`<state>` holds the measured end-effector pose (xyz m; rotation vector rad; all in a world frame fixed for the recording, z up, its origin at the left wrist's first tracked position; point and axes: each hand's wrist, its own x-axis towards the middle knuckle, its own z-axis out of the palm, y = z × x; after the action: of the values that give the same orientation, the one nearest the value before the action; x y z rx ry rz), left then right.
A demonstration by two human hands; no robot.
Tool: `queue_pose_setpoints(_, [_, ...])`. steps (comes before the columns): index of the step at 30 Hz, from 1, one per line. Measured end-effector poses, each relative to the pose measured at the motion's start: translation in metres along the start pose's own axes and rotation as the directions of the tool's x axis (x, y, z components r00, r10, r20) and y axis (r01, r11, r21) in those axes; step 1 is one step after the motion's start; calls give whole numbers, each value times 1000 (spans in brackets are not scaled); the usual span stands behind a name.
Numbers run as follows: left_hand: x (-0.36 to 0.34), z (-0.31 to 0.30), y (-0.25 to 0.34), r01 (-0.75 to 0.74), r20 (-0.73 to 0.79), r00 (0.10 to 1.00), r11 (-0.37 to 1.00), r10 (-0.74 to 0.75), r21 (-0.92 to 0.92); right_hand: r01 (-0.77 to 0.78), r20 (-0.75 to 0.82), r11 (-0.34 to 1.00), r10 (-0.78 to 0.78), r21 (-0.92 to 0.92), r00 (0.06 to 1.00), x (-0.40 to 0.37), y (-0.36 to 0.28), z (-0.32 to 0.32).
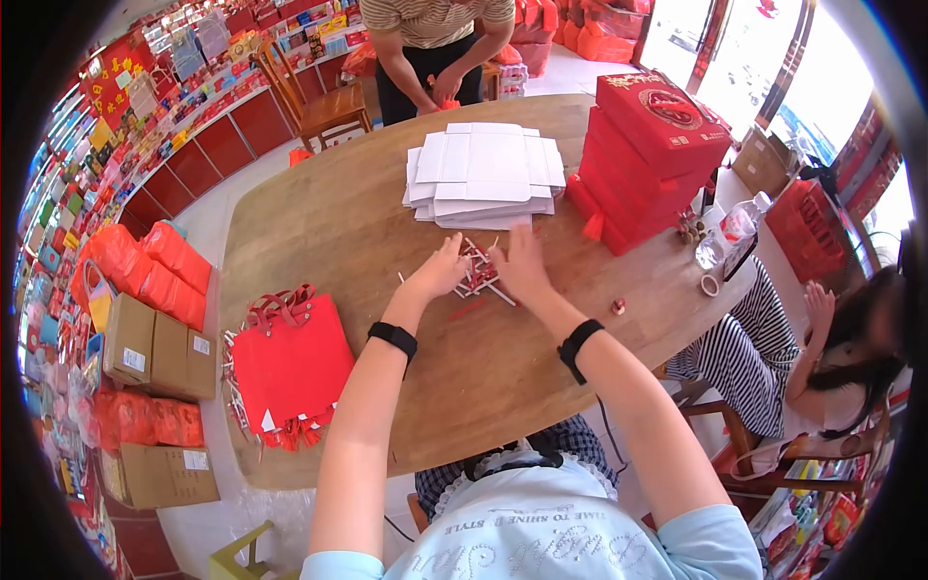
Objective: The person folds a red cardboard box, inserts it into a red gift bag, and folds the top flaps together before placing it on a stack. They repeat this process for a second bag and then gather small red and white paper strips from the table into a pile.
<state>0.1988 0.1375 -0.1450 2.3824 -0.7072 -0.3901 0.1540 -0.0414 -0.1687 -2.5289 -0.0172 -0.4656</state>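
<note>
Near the middle of the wooden table lies a small pile of red and white sticks. My left hand rests at the pile's left side, its fingers bent and touching the pile's edge. On the opposite side, my right hand is at the sticks, blurred by motion; whether it holds one cannot be made out. Just beyond both hands is a stack of flat white cardboard pieces. Red bags with handles lie on the table to the left.
Red boxes are stacked at the table's right, near a plastic bottle and a tape roll. One person stands across the wooden table; another sits at the right. A wooden chair stands behind the table.
</note>
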Motion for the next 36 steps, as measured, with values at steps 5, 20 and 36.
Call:
queue_pose_setpoints(5, [-10, -9, -3, 67, -76, 995, 997, -65, 28, -120, 117, 980, 139, -158, 983, 0, 20, -18])
queue_pose_setpoints(20, [-8, 17, 2, 266, -208, 952, 940, -223, 212, -142, -3, 988, 142, -59, 990, -8, -40, 24])
queue_pose_setpoints(36, [-98, -58, -11, 515, -419, 800, 850, -430, 111, 158, 156, 986, -149, -46, 976, 10, -129, 100])
